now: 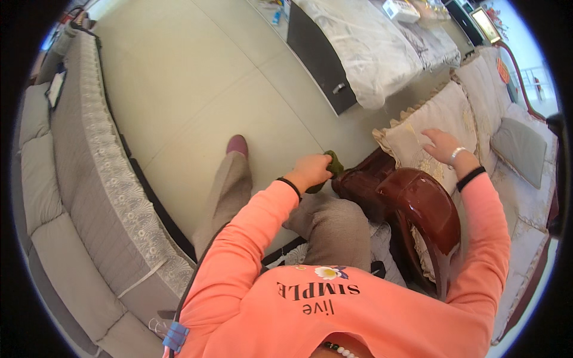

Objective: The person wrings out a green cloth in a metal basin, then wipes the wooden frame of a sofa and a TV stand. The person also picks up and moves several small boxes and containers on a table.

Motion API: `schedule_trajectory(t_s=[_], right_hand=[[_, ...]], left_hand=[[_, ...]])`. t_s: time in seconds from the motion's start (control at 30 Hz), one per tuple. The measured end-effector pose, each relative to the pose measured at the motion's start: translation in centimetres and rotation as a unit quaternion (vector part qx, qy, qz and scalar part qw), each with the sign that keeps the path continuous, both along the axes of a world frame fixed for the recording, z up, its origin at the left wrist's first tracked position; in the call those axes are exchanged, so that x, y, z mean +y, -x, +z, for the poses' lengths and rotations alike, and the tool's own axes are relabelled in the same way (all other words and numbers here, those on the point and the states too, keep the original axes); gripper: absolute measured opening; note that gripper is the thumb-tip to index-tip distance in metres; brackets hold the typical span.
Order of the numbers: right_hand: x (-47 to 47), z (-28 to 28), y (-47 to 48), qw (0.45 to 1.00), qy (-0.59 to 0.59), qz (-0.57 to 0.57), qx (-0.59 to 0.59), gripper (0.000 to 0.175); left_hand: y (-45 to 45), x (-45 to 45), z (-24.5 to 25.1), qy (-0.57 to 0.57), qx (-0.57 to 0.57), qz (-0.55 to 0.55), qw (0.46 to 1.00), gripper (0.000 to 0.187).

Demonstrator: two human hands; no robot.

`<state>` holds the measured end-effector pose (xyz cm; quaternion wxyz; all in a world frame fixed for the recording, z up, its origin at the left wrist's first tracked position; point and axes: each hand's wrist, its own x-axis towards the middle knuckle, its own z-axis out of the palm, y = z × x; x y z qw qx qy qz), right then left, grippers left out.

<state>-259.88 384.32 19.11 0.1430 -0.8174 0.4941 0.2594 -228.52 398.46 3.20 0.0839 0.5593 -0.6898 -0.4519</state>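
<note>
My left hand [311, 172] grips a dark green cloth [333, 165]. The cloth is bunched beside the front end of a glossy red-brown wooden sofa frame [353, 182], and I cannot tell whether they touch. Just behind that end rises the sofa's curved wooden armrest [423, 201], with light shining off its top. Over the cream seat cover [441, 121] with a ruffled edge is my right hand [443, 145], empty, its fingers apart. Whether it rests on the fabric is unclear.
A coffee table [320, 58] with a dark side panel stands ahead under a whitish cover [358, 49]; a white box [401, 11] sits on it. A grey cushion [519, 150] lies on the sofa. Along the left runs a grey sofa [76, 147]. Pale floor tiles [192, 85] lie between.
</note>
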Motion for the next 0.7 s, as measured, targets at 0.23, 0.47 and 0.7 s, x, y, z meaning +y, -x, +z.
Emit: schedule_trajectory(t_s=[0.23,0.47,0.7], right_hand=[[-1.2,-4.9,-3.3,0.999,0.008,0.038,-0.001,0.040],[-1.1,-2.5,-0.2,0.981,0.070,0.027,-0.180,0.018],[8.3,0.6,15.4,0.979,0.190,-0.080,-0.003,0.032]], left_hand=[[-0.2,-0.2,-3.9,-0.053,-0.008,0.007,0.999,0.030],[0.8,-1.1,-6.7,-0.078,0.004,0.024,0.997,0.029],[1.3,-1.8,-9.0,-0.098,0.013,0.026,0.995,0.034]])
